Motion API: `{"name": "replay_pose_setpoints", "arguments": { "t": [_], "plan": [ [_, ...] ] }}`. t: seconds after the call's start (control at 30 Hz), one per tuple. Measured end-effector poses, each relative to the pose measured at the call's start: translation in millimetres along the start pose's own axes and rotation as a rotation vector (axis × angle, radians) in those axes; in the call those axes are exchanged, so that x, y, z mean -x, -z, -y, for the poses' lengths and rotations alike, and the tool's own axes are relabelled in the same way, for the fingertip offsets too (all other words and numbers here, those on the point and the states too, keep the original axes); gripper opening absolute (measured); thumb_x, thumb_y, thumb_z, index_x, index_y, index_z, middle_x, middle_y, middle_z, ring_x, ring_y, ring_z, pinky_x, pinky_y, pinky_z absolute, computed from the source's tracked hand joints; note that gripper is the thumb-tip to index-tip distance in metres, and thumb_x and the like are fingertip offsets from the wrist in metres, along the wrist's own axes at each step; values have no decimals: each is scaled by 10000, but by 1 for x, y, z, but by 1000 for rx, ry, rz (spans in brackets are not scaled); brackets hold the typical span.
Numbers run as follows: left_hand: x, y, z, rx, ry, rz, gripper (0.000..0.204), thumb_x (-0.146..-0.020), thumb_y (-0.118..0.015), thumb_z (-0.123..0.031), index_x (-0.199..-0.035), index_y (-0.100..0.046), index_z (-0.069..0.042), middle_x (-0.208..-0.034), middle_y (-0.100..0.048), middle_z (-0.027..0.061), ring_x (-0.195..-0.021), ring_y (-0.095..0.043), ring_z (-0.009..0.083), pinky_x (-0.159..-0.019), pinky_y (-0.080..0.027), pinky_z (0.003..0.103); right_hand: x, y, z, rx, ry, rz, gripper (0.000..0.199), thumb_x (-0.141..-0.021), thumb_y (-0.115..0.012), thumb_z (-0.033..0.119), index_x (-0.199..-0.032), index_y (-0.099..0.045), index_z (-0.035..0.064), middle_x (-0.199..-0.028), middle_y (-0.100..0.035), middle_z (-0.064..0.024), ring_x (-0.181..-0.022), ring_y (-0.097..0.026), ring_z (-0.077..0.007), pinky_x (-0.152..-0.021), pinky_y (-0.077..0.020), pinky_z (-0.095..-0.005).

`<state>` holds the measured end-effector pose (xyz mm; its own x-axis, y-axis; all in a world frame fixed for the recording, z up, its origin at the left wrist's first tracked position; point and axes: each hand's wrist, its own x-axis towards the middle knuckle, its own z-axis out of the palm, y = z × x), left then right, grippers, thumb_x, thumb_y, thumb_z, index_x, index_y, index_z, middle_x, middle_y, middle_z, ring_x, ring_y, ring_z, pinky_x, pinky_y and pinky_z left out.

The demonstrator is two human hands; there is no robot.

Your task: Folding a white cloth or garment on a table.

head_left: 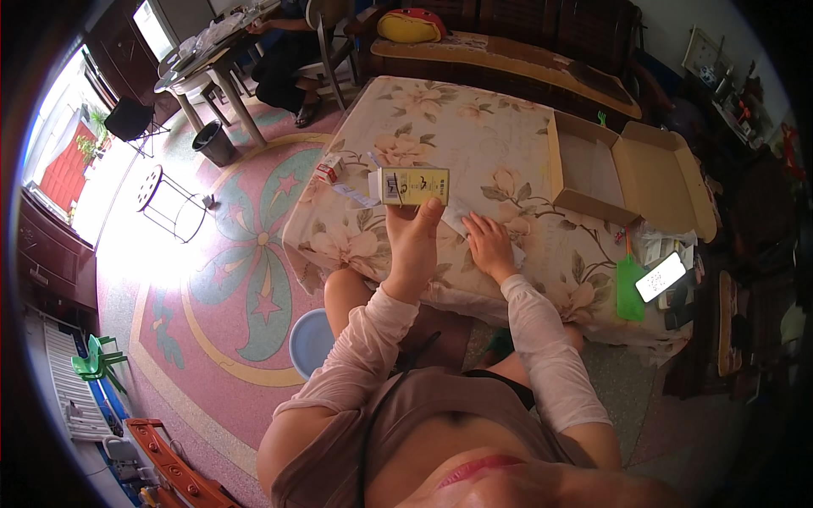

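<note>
Held up above the table's near side is a small yellow cardboard box (pixel 428 184) with a dark printed patch. My left hand (pixel 412 245) is closed round it, thumb on its near face. A pale flap stands out at the box's left end. Lower and to the right, my right hand (pixel 491 247) lies on the flowered tablecloth (pixel 461 127) with its fingers stretched out. A thin white sheet (pixel 455 217) shows beside and partly under those fingers. Left of the yellow box are a small red and white box (pixel 329 168) and a whitish paper strip (pixel 354 196).
An opened brown carton (pixel 584 165) occupies the table's right side. Near it lie a green scoop-like item (pixel 629 289), a lit phone (pixel 660 278) and plastic bags. A blue basin (pixel 312 340) stands on the floor at left. Another person sits by a far table (pixel 222 68).
</note>
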<state>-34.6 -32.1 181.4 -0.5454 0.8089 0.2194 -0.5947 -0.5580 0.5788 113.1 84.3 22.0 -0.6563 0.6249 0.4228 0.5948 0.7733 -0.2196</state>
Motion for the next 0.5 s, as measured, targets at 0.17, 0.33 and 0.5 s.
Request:
{"name": "replay_pose_setpoints", "arguments": {
  "t": [0.17,0.33,0.5],
  "plan": [
    [1,-1,0,-7,-7,-8,505,-881,-687,5,-1310,-431,-70,-1255,-545,60,-1139,-568,176,-983,-484,318,0,0,0,1,-3,4,401,-926,-538,212,-1323,-558,164,-1393,-539,-70,-1236,-505,-300,-1033,-384,-457],
    [0,0,0,14,-8,-80,464,-906,-661,-16,-1306,-431,-66,-1250,-537,49,-1142,-553,172,-986,-474,313,1,0,0,-15,-12,11,400,-929,-537,213,-1326,-554,163,-1395,-538,-75,-1247,-500,-304,-1038,-380,-458],
    [-4,8,-3,160,24,-152,440,-870,-598,46,-1276,-458,-51,-1205,-555,78,-1129,-562,206,-1015,-452,351,1,0,0,-11,-9,7,407,-929,-537,213,-1333,-550,160,-1393,-540,-78,-1246,-499,-305,-1040,-379,-459]
  ]
}}
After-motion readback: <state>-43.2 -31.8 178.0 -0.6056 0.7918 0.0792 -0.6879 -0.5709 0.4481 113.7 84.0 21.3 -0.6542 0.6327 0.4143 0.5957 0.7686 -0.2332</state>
